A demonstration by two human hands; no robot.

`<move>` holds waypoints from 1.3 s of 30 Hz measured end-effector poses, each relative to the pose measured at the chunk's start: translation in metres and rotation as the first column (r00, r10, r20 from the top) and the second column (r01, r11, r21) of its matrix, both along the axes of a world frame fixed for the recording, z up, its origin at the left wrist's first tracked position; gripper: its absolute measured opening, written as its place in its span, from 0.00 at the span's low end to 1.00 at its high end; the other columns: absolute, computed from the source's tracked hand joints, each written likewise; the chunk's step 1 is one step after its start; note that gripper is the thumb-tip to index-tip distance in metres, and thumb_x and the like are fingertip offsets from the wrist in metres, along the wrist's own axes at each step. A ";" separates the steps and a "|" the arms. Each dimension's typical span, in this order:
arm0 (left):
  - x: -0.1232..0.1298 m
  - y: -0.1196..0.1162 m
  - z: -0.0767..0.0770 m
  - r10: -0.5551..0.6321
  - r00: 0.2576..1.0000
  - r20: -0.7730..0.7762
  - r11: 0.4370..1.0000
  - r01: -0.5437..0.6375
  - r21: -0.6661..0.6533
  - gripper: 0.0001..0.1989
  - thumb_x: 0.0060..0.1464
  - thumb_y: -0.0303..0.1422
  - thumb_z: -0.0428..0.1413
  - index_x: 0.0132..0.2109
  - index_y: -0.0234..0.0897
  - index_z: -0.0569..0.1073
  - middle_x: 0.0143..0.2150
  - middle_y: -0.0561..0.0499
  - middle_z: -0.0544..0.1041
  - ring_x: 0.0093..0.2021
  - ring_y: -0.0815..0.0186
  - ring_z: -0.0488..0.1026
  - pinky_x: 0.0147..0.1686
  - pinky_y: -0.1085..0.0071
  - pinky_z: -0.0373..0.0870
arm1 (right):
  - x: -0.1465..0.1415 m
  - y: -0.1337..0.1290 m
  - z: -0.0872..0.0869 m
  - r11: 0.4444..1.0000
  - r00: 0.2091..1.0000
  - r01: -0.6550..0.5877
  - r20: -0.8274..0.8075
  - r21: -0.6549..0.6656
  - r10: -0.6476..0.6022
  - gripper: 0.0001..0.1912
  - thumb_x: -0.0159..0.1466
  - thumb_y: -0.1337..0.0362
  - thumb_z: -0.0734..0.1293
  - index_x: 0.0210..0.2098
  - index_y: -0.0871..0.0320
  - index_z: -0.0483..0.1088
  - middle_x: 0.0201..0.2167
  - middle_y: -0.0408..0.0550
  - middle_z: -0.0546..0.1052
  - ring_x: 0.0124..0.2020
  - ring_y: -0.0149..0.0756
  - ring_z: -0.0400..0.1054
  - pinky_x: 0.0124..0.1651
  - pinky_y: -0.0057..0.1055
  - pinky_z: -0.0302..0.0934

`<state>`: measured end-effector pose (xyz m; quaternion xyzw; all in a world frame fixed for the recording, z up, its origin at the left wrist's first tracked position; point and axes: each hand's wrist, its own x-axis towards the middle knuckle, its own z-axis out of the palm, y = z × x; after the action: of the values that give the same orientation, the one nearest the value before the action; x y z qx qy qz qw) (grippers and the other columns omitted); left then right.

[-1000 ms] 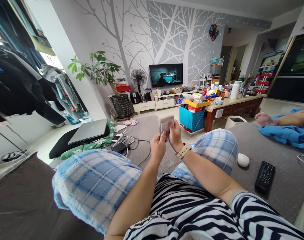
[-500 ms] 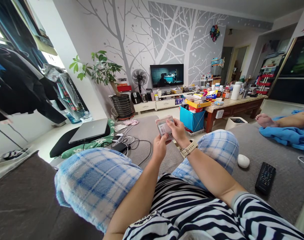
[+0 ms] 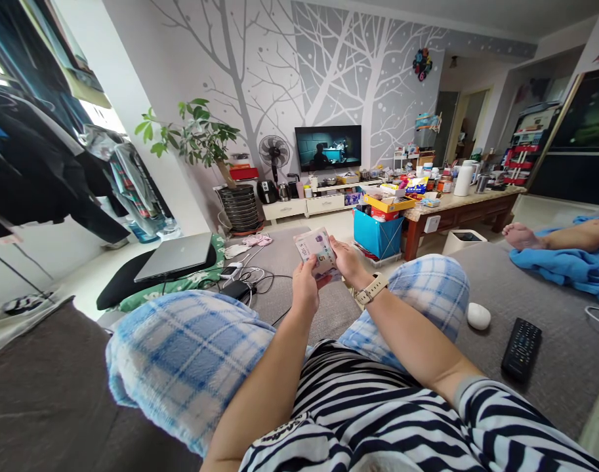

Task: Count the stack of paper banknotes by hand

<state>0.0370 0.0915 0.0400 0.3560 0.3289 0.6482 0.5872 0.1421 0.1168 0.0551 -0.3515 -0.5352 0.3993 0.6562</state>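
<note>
I sit on a grey sofa (image 3: 565, 288) with my knees drawn up in blue checked pyjama trousers (image 3: 191, 354), and I hold a small stack of banknotes (image 3: 315, 252) in front of me, above the gap between my knees. My left hand (image 3: 305, 292) supports the stack from below, its grip closed on the lower edge with the thumb pressed against the near face. My right hand (image 3: 347, 261) has its grip pinched on the right side of the same stack, fingers curled behind the notes and the thumb on the front. The top note faces me, tilted to the left, and shows a printed figure 5. A pale watch (image 3: 372, 288) sits on my right wrist.

To my right on the sofa lie a white oval object (image 3: 478, 316) and, nearer the edge, a black remote control (image 3: 521, 341). Further right another person's bare foot (image 3: 520, 235) rests on a blue blanket (image 3: 569, 265). To my left a closed laptop (image 3: 175, 257) lies on a dark cushion, with cables (image 3: 260, 283) just beside it. Across the room a television (image 3: 327, 147) hangs on the wall with the tree pattern, a fan (image 3: 272, 154) and a potted plant (image 3: 195, 141) stand to its left, and a long table (image 3: 456, 200) crowded with things stands to its right.
</note>
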 end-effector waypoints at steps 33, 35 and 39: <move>0.004 -0.007 -0.012 0.042 0.995 0.094 0.986 -0.026 -0.166 0.09 0.51 0.32 0.60 0.41 0.37 0.74 0.35 0.51 0.77 0.31 0.67 0.76 0.30 0.72 0.74 | 0.006 -0.003 -0.008 0.925 0.864 0.348 0.329 0.155 -0.380 0.18 0.59 0.49 0.67 0.23 0.55 0.64 0.21 0.39 0.69 0.26 0.33 0.61 0.32 0.30 0.53; 0.004 -0.006 -0.012 0.016 0.993 0.119 0.982 0.007 -0.190 0.09 0.54 0.34 0.59 0.42 0.36 0.74 0.34 0.50 0.78 0.30 0.67 0.76 0.29 0.71 0.74 | 0.006 -0.003 -0.008 0.923 0.860 0.349 0.334 0.164 -0.385 0.17 0.59 0.50 0.67 0.23 0.55 0.65 0.22 0.40 0.70 0.26 0.33 0.61 0.32 0.30 0.54; 0.002 -0.002 -0.010 0.010 0.981 0.194 0.971 0.036 -0.235 0.09 0.59 0.37 0.55 0.44 0.38 0.75 0.36 0.50 0.79 0.30 0.66 0.77 0.29 0.70 0.74 | 0.006 -0.004 -0.007 0.924 0.864 0.342 0.329 0.171 -0.381 0.15 0.60 0.52 0.67 0.24 0.55 0.66 0.22 0.41 0.71 0.27 0.34 0.63 0.33 0.31 0.55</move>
<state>0.0389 0.0894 0.0296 0.2206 0.3431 0.6319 0.6590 0.1477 0.1130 0.0479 -0.4763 -0.5903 0.1695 0.6292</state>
